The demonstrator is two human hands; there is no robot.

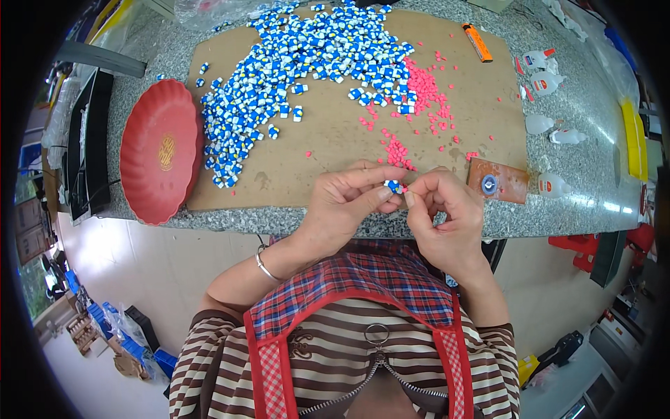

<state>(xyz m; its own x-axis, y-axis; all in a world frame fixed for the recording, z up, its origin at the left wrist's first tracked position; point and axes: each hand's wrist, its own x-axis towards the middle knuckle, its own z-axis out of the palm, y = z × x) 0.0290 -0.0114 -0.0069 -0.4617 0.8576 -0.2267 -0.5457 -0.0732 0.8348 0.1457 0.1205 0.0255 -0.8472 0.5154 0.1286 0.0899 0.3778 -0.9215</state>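
blue piece (393,186) mostly hidden by fingers (373,199) | shape unclear

A red scalloped tray (162,150), an orange lighter (477,42) and white glue bottles (546,82) lie on the speckled counter (572,119).

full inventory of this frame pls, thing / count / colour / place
small blue piece: one, blue and white, pinched between both hands
blue pieces: large heap, blue and white, board's upper left
pink bits: many, pink, scattered right of the heap
cardboard sheet: one, brown, on the counter
counter: one, grey speckled
tray: one, red, left counter edge
lighter: one, orange, top right
small bottles: about six, white, right side
brown block: one, beside the right hand
left hand: bangle on wrist
right hand: fingertips at the piece
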